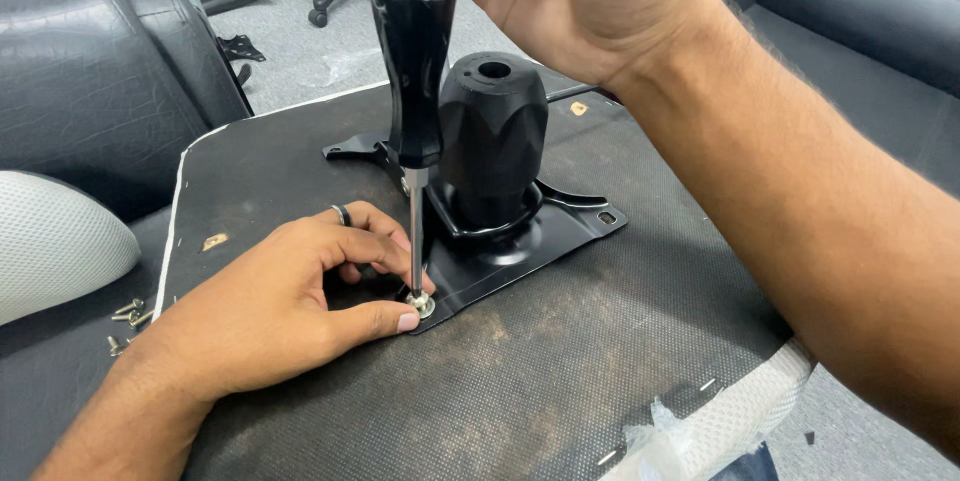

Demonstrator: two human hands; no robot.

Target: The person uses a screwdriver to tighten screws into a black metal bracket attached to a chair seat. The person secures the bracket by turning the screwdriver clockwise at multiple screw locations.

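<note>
- Gripping the screwdriver (414, 51) from above, the right hand (590, 1) drove a screw (421, 303).
- Left hand (290, 311) fingers pinched that screw on the plate (520, 251).
- Spare screws (128, 316) lay left, unused.

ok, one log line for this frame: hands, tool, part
right hand: grips screwdriver handle, upright | left hand: steadies tip at screw | screw: corner of black mounting plate | loose screws: left

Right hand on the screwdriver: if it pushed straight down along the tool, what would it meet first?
The right hand would drive the screwdriver onto the screw in the black metal plate's corner, which its tip already seems to touch.
</note>
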